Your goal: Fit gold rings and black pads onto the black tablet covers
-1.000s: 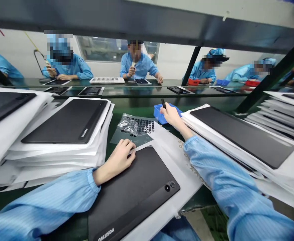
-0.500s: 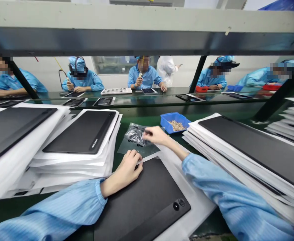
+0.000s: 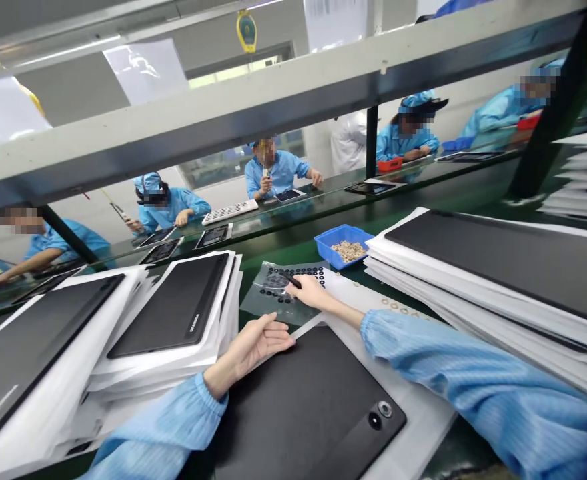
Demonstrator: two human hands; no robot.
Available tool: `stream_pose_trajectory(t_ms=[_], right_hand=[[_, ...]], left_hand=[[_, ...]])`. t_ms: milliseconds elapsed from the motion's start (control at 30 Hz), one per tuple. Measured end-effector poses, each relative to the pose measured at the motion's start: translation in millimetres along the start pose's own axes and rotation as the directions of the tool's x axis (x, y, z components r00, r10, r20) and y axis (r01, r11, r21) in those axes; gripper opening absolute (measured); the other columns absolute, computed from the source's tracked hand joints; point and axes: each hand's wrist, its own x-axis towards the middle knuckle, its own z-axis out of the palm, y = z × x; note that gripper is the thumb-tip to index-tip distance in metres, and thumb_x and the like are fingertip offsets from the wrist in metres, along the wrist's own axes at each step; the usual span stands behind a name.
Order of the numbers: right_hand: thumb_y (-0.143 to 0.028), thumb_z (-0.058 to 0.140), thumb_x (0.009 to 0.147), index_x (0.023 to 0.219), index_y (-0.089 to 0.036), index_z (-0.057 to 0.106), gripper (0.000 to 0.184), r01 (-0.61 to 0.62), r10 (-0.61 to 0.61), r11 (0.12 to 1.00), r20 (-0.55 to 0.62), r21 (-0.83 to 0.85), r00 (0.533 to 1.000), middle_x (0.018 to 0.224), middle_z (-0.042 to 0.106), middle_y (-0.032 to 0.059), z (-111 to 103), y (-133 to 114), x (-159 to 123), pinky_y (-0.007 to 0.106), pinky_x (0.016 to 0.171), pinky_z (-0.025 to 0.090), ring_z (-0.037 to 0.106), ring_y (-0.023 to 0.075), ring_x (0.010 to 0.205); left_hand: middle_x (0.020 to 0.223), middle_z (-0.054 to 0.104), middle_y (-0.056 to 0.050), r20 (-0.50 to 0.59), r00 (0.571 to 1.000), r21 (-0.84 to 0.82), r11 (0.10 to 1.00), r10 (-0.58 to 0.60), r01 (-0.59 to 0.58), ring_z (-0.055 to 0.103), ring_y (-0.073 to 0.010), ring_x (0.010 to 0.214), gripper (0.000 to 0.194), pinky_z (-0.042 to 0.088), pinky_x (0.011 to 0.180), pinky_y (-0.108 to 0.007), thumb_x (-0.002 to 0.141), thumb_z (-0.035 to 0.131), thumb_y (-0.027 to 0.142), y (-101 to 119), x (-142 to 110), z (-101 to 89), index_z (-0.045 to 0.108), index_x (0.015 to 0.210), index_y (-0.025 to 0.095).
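Note:
My left hand [image 3: 259, 343] is turned palm up with its fingers stretched out, at the upper left corner of a black tablet [image 3: 293, 400]. Two round camera rings show on that tablet, which rests on a white sheet. My right hand [image 3: 309, 291] is closed round a slim black pen-like tool [image 3: 290, 279]. Its tip points over a clear film sheet [image 3: 268, 308] that bears rows of small black rings [image 3: 315, 272]. A crinkled clear plastic piece [image 3: 275, 280] lies on the film by the fingers.
Tablet stacks interleaved with white sheets stand left [image 3: 173, 307] and right [image 3: 503, 257]. A blue bin [image 3: 341, 248] holds small tan parts. Several pale rings [image 3: 391, 305] lie on a white sheet beside my right forearm. Co-workers in blue [image 3: 278, 170] sit across the line, below a shelf beam [image 3: 253, 90].
My left hand has turned from fingers curled down on the tablet's edge to palm up. My right hand stays over the film, where more black rings show. The head view has tilted.

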Motion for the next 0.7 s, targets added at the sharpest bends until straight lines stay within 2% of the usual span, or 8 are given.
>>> stream_pose_trajectory(t_ms=[33, 100, 200, 267, 367, 500, 600, 700], right_hand=[[-0.034, 0.055, 0.093, 0.1, -0.012, 0.063, 0.024, -0.007, 0.007, 1.0, -0.004, 0.011, 1.0, 0.095, 0.066, 0.0041, -1, 1, 1, 0.034, 0.075, 0.055, 0.064, 0.0156, 0.082], [-0.034, 0.055, 0.093, 0.1, -0.012, 0.063, 0.024, -0.008, 0.008, 1.0, -0.005, 0.03, 1.0, 0.094, 0.066, 0.0039, -2, 3, 3, 0.034, 0.074, 0.055, 0.064, 0.0152, 0.081], [-0.033, 0.057, 0.092, 0.096, -0.012, 0.063, 0.022, 0.022, -0.021, 0.999, -0.023, 0.037, 1.0, 0.091, 0.065, 0.0029, 1, 4, 3, 0.033, 0.072, 0.054, 0.064, 0.0145, 0.078], [-0.031, 0.058, 0.091, 0.096, -0.012, 0.062, 0.02, 0.053, -0.05, 0.998, -0.079, 0.024, 0.996, 0.092, 0.065, 0.003, 7, 5, 0, 0.034, 0.074, 0.053, 0.063, 0.0152, 0.081], [-0.02, 0.059, 0.089, 0.098, -0.013, 0.061, 0.012, 0.132, -0.131, 0.991, -0.178, -0.007, 0.975, 0.1, 0.062, 0.0048, 17, 5, -6, 0.034, 0.078, 0.051, 0.061, 0.0162, 0.086], [-0.008, 0.06, 0.083, 0.089, -0.014, 0.062, 0.009, 0.282, -0.281, 0.959, -0.191, -0.024, 0.94, 0.095, 0.062, 0.0038, 26, 9, -9, 0.029, 0.077, 0.049, 0.06, 0.0147, 0.084], [-0.015, 0.061, 0.086, 0.087, -0.013, 0.062, 0.003, 0.344, -0.343, 0.938, -0.185, -0.028, 0.921, 0.089, 0.063, 0.0026, 28, 14, -6, 0.032, 0.078, 0.05, 0.061, 0.0151, 0.085], [-0.025, 0.061, 0.089, 0.086, -0.013, 0.063, 0.013, 0.363, -0.365, 0.931, -0.17, -0.043, 0.915, 0.088, 0.064, 0.0022, 29, 16, -4, 0.034, 0.077, 0.052, 0.062, 0.0149, 0.083]], left_hand=[[0.075, 0.067, -0.016, 0.004, 0.999, -0.03, 0.999, -0.039, 0.04, 0.069, -0.0212, 0.073, 0.033, 0.054, 0.077, -0.034, 0.092, 0.054, 0.031, 2, 2, 0.3, 0.063, 0.082, 0.0], [0.085, 0.068, -0.018, -0.027, 0.999, -0.063, 0.997, -0.046, 0.044, 0.07, -0.022, 0.079, 0.034, 0.055, 0.079, -0.035, 0.093, 0.053, 0.033, 5, 10, 1.9, 0.062, 0.09, 0.0], [0.099, 0.067, -0.01, -0.119, 0.992, -0.112, 0.992, 0.045, -0.059, 0.067, -0.0178, 0.087, 0.027, 0.056, 0.078, -0.034, 0.095, 0.053, 0.033, 6, 30, 5.0, 0.06, 0.102, 0.008], [0.102, 0.065, -0.007, -0.166, 0.981, -0.116, 0.986, 0.097, -0.117, 0.065, -0.0168, 0.089, 0.023, 0.056, 0.077, -0.034, 0.094, 0.056, 0.03, 6, 44, 6.5, 0.06, 0.105, 0.011], [0.104, 0.063, -0.007, -0.196, 0.972, -0.105, 0.983, 0.128, -0.15, 0.064, -0.0169, 0.088, 0.023, 0.056, 0.076, -0.034, 0.092, 0.058, 0.028, 4, 55, 7.8, 0.059, 0.108, 0.011], [0.106, 0.062, -0.007, -0.213, 0.966, -0.086, 0.982, 0.148, -0.169, 0.063, -0.017, 0.088, 0.026, 0.055, 0.075, -0.034, 0.092, 0.058, 0.03, 1, 57, 8.9, 0.058, 0.111, 0.013], [0.106, 0.062, -0.007, -0.221, 0.962, -0.062, 0.982, 0.162, -0.179, 0.063, -0.0169, 0.088, 0.025, 0.055, 0.075, -0.034, 0.092, 0.058, 0.029, 0, 56, 10.2, 0.058, 0.11, 0.012], [0.103, 0.062, -0.007, -0.223, 0.958, -0.035, 0.981, 0.178, -0.19, 0.063, -0.0162, 0.086, 0.024, 0.055, 0.074, -0.033, 0.092, 0.058, 0.029, -1, 56, 11.6, 0.059, 0.108, 0.012]])
